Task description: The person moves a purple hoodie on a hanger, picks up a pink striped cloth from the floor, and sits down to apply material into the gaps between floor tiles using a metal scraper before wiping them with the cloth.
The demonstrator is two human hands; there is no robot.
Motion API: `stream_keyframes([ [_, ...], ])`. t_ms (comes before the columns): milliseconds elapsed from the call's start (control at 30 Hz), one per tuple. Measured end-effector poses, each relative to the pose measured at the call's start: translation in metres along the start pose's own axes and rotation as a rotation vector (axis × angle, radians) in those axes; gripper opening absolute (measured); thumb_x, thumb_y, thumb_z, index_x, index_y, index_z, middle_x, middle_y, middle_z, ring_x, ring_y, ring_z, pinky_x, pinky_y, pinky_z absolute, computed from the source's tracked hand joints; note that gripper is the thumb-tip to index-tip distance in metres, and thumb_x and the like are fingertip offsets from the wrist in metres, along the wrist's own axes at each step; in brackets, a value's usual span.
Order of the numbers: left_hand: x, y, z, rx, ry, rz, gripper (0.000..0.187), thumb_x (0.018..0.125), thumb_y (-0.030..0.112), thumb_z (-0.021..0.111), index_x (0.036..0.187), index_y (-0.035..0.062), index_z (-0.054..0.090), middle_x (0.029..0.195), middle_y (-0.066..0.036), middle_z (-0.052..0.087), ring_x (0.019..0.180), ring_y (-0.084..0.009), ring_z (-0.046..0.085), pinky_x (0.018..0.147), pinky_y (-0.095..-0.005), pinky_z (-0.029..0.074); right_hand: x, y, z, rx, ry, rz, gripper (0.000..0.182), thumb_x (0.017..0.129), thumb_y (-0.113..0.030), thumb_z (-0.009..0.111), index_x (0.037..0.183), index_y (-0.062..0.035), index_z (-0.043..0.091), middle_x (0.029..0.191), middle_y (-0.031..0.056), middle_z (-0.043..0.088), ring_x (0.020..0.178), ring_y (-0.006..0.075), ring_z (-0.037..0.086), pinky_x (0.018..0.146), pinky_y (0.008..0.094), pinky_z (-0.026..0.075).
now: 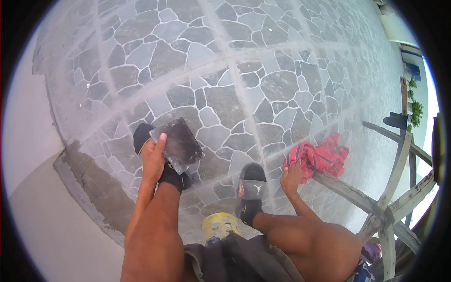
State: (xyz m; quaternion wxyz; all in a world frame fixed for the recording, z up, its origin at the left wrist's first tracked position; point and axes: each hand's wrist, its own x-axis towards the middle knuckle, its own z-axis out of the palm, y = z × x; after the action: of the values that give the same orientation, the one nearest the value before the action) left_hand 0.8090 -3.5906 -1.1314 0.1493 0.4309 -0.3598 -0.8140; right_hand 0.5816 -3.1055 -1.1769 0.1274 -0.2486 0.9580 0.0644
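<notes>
My left hand grips a dark, flat rectangular plate by its left edge, thumb on top. The plate is held above the stone-patterned floor, over part of my left foot. On the right, my right hand is closed on the edge of a crumpled pink-red cloth with dark stripes; some of its fingers are hidden by the folds. The cloth lies against the end of a wooden beam. Between my legs is a yellow and white bucket, partly covered by my shorts.
Crossed wooden beams stand at the lower right. My sandalled feet rest on the stone-patterned floor. A pale wall with a rough, dirty strip along its base curves down the left. Green plants show at the far right.
</notes>
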Motion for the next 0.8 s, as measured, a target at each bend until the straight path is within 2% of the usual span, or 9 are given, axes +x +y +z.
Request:
stream_keyframes([
  [100,0.002,0.001,0.0,0.02,-0.005,-0.007,0.03,0.104,0.022,0.056,0.12,-0.0019,0.064,0.111,-0.007,0.069,0.097,-0.0122,0.064,0.087,-0.0279,0.049,0.002,-0.009,-0.001,0.038,-0.045,0.062,0.055,0.097,-0.025,0.053,0.133,0.0164,0.048,0.149,0.039,0.034,0.141,0.0515,0.031,0.116,0.0554,0.025],
  [167,0.002,0.0,0.0,0.034,-0.003,-0.011,0.03,0.104,0.022,0.056,0.12,-0.0019,0.064,0.111,-0.007,0.069,0.097,-0.0121,0.064,0.087,-0.0278,0.049,0.007,-0.016,-0.003,0.043,-0.003,0.03,0.051,0.096,-0.025,0.054,0.128,0.0155,0.051,0.144,0.038,0.039,0.136,0.0514,0.036,0.112,0.0559,0.029],
  [233,0.004,-0.003,-0.001,0.038,0.003,-0.002,0.03,0.104,0.022,0.056,0.12,-0.002,0.064,0.111,-0.006,0.069,0.096,-0.012,0.064,0.087,-0.0279,0.049,0.011,-0.027,-0.006,0.028,0.115,-0.07,0.045,0.095,-0.024,0.056,0.119,0.0137,0.057,0.134,0.0364,0.048,0.126,0.0507,0.045,0.105,0.0563,0.034],
  [300,0.004,-0.004,-0.003,0.049,-0.007,-0.017,0.03,0.104,0.022,0.056,0.119,-0.002,0.064,0.11,-0.006,0.069,0.096,-0.0118,0.064,0.086,-0.0281,0.05,0.019,-0.046,-0.019,0.125,0.057,-0.094,0.038,0.094,-0.024,0.057,0.109,0.0106,0.06,0.117,0.0321,0.054,0.111,0.0475,0.051,0.096,0.0552,0.038],
  [433,0.005,-0.003,-0.003,0.085,-0.006,-0.038,0.029,0.104,0.022,0.056,0.118,-0.0017,0.065,0.109,-0.006,0.069,0.094,-0.0118,0.064,0.085,-0.028,0.05,0.034,-0.08,-0.022,0.168,0.125,-0.152,0.026,0.091,-0.022,0.06,0.093,0.0047,0.061,0.093,0.0247,0.056,0.09,0.0418,0.053,0.083,0.0525,0.04],
  [733,0.001,-0.002,0.016,0.061,-0.015,-0.067,0.027,0.103,0.022,0.058,0.116,-0.0004,0.066,0.106,-0.004,0.07,0.091,-0.0105,0.064,0.082,-0.0269,0.05,0.034,-0.084,-0.022,0.175,0.161,-0.156,0.027,0.088,-0.02,0.061,0.094,0.006,0.062,0.096,0.0262,0.056,0.096,0.0443,0.052,0.086,0.0543,0.04],
  [800,0.002,-0.009,0.012,0.234,-0.026,-0.053,0.027,0.103,0.023,0.058,0.113,-0.0003,0.068,0.102,-0.003,0.07,0.088,-0.0094,0.064,0.081,-0.0259,0.05,0.034,-0.085,-0.022,0.162,0.144,-0.143,0.027,0.088,-0.02,0.061,0.094,0.0058,0.062,0.097,0.027,0.056,0.098,0.045,0.052,0.087,0.0546,0.04],
])
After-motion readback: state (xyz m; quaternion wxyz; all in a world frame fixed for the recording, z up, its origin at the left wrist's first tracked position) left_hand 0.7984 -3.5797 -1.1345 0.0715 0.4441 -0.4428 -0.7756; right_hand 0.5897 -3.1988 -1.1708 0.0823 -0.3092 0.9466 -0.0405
